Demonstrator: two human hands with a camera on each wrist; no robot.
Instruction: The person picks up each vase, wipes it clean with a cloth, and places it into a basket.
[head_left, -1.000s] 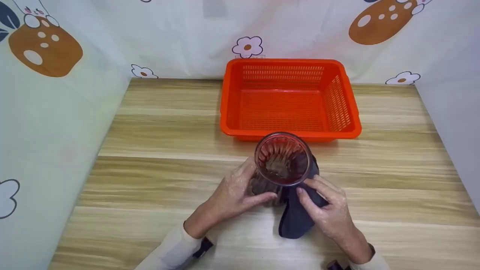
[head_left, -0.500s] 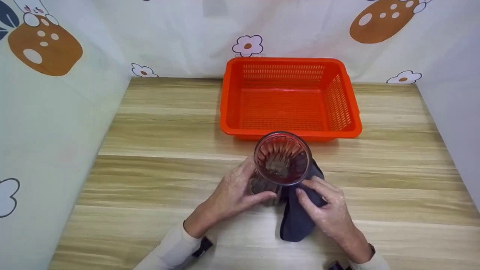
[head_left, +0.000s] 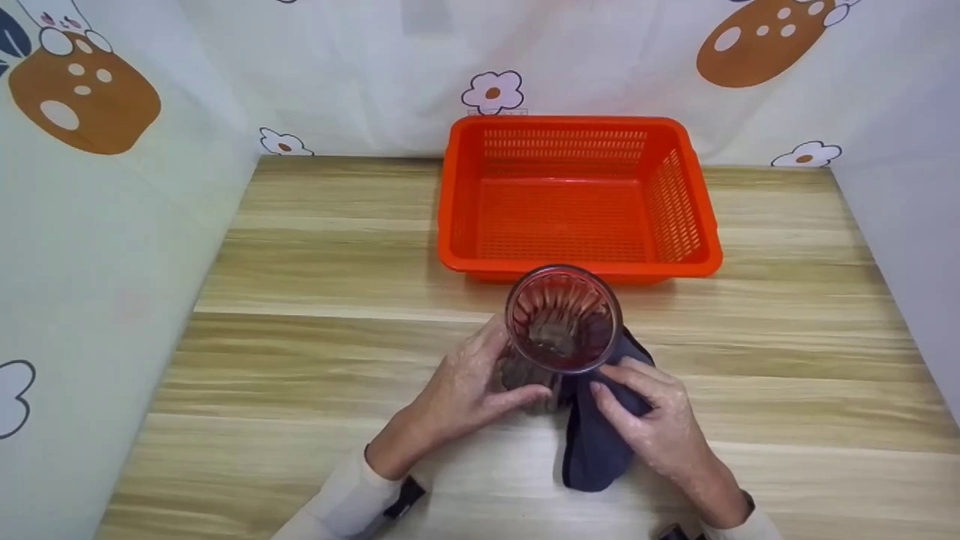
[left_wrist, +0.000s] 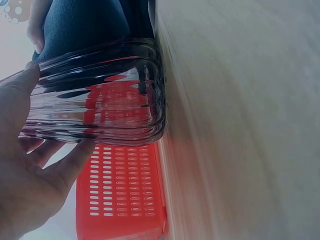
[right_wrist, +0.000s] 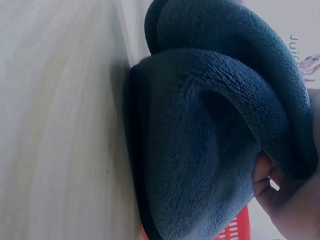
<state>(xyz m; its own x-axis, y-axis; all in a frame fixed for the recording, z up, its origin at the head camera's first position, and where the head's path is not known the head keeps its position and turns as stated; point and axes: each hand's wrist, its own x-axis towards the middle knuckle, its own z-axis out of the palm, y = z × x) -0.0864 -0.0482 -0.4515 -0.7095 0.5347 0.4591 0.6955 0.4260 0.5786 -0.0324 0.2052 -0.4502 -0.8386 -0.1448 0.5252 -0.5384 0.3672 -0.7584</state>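
A clear ribbed glass (head_left: 562, 319) stands in front of the basket, its round mouth facing up in the head view. My left hand (head_left: 465, 386) grips it from the left, thumb on the near side and fingers round the far side. In the left wrist view the base of the glass (left_wrist: 120, 95) is close to the tabletop. My right hand (head_left: 656, 420) pinches a dark blue-grey cloth (head_left: 596, 450) beside the glass, near the rim. The cloth (right_wrist: 190, 130) hangs in soft folds down to the table in the right wrist view.
An orange-red plastic basket (head_left: 581, 268) with slotted walls stands at the back of the wood-grain table (head_left: 322, 360), just beyond the glass. A pale printed curtain (head_left: 360, 82) closes off the back, with pale side walls left and right.
The lower end of the cloth has slipped slightly toward me, and its upper edge shows further out on the right. Both hands and the glass have stayed nearly in place.
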